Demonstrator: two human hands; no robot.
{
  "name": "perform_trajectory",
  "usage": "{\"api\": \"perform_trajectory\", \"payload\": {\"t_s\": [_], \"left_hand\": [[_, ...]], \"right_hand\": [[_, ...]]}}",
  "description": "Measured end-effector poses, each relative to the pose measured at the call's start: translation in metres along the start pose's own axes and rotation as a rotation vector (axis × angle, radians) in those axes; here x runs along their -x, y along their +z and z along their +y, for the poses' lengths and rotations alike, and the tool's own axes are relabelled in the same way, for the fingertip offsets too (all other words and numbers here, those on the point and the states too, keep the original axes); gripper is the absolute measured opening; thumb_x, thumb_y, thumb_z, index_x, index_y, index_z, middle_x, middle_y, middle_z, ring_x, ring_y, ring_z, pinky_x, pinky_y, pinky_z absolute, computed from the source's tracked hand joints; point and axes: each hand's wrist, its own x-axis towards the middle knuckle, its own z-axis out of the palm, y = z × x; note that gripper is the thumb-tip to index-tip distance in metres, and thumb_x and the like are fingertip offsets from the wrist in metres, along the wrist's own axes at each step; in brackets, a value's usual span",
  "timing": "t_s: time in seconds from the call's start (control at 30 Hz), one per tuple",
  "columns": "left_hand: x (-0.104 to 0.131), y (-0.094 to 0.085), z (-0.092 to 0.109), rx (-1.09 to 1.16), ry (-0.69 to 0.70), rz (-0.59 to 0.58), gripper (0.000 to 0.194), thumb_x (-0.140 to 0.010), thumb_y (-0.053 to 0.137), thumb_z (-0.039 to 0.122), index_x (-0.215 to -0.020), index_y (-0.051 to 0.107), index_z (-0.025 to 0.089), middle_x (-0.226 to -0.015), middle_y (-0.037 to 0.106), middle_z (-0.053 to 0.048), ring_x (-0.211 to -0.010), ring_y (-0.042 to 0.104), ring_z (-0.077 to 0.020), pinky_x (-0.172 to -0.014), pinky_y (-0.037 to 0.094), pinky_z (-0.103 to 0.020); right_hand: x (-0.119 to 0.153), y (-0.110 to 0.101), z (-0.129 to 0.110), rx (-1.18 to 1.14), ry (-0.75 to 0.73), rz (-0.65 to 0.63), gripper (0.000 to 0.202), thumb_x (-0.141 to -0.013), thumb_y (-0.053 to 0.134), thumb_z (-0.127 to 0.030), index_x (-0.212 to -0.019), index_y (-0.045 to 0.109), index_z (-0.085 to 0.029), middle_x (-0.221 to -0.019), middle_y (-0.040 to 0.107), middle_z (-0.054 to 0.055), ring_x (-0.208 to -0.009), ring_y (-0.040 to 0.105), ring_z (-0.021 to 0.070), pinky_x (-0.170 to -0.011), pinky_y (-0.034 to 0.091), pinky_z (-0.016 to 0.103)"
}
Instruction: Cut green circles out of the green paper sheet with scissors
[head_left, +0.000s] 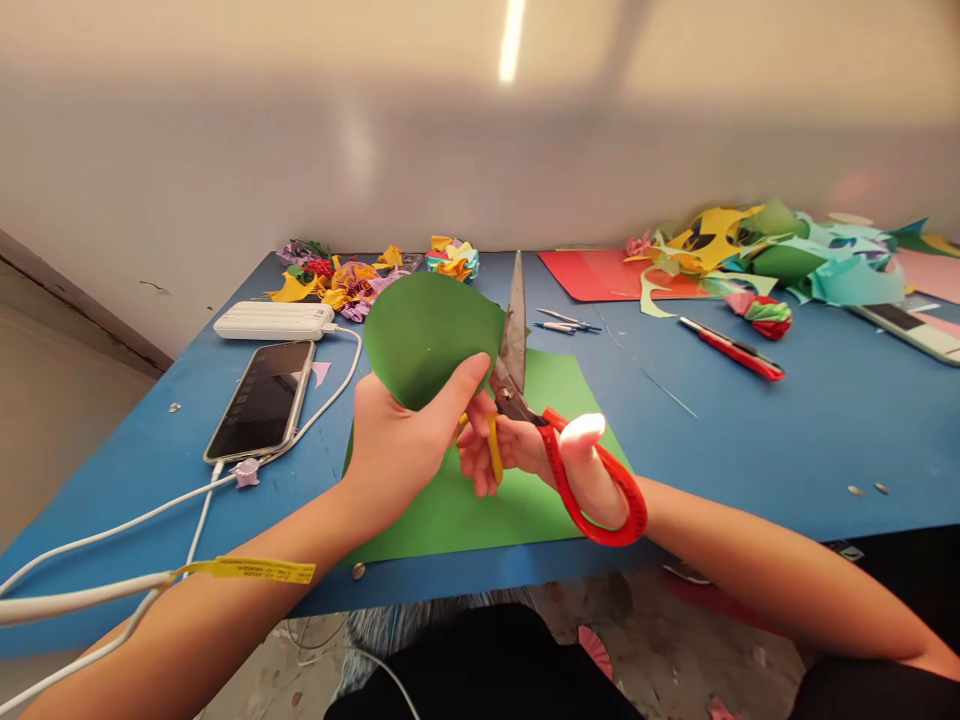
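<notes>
In my left hand [409, 425] is a dark green piece of paper [431, 335] with a rounded edge, pinched between thumb and fingers near its lower right. My right hand [574, 455] grips a pair of scissors [514, 345], my thumb through the red handle loop. A yellow part shows by the fingers, perhaps the other loop. One blade points upward at the paper's right edge; the other blade is mostly hidden. Under both hands, a lighter green sheet [555, 400] lies flat on the blue table [750, 430].
On the left lie a phone [262, 400], a white power bank [274, 320] and white cables. Crumpled paper flowers [349, 280] sit behind. To the right are pens [562, 325], a red cutter knife [731, 348], a red sheet [592, 275] and a heap of paper scraps [817, 260].
</notes>
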Motion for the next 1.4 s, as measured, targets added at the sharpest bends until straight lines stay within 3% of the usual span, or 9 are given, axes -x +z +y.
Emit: {"api": "perform_trajectory", "payload": {"t_s": [0.37, 0.53, 0.8, 1.03, 1.4], "left_hand": [[0.003, 0.001, 0.001, 0.009, -0.01, -0.007, 0.032, -0.085, 0.065, 0.029, -0.054, 0.062, 0.019, -0.053, 0.061, 0.002, -0.038, 0.053, -0.0074, -0.038, 0.041, -0.021], [0.002, 0.0, -0.004, -0.025, 0.067, 0.0, 0.032, -0.084, 0.066, 0.027, -0.053, 0.062, 0.019, -0.052, 0.061, 0.002, -0.036, 0.051, -0.0071, -0.034, 0.04, -0.021], [0.003, 0.003, -0.004, -0.045, 0.044, -0.004, 0.03, -0.085, 0.064, 0.025, -0.056, 0.063, 0.018, -0.054, 0.063, 0.002, -0.038, 0.053, -0.0075, -0.037, 0.045, -0.021], [0.003, 0.004, -0.004, -0.008, 0.006, -0.034, 0.032, -0.086, 0.062, 0.025, -0.055, 0.062, 0.017, -0.053, 0.062, 0.001, -0.039, 0.053, -0.0074, -0.04, 0.045, -0.022], [0.0, 0.0, -0.002, 0.007, 0.007, -0.09, 0.03, -0.086, 0.062, 0.024, -0.057, 0.062, 0.017, -0.053, 0.063, 0.0, -0.041, 0.057, -0.0098, -0.037, 0.042, -0.022]], "right_hand": [[0.0, 0.004, 0.006, -0.026, -0.011, -0.007, 0.108, -0.064, 0.0, -0.093, -0.115, 0.053, -0.014, -0.094, 0.054, 0.011, -0.076, 0.054, 0.0215, -0.077, 0.046, 0.041], [0.0, 0.001, 0.012, -0.029, -0.064, -0.005, 0.114, -0.06, -0.008, -0.091, -0.119, 0.051, -0.013, -0.095, 0.052, 0.012, -0.079, 0.053, 0.0231, -0.074, 0.047, 0.041], [-0.001, 0.004, 0.007, -0.036, -0.082, -0.01, 0.107, -0.066, -0.008, -0.089, -0.113, 0.052, -0.014, -0.082, 0.049, 0.006, -0.067, 0.045, 0.0181, -0.069, 0.043, 0.037], [-0.002, 0.006, 0.004, -0.086, -0.089, 0.006, 0.096, -0.069, -0.001, -0.09, -0.103, 0.052, -0.017, -0.077, 0.043, 0.003, -0.064, 0.039, 0.0166, -0.064, 0.043, 0.035], [0.001, 0.008, -0.005, -0.181, 0.065, 0.089, 0.082, -0.067, 0.02, -0.095, -0.093, 0.048, -0.023, -0.073, 0.036, 0.0, -0.059, 0.034, 0.0156, -0.061, 0.04, 0.036]]}}
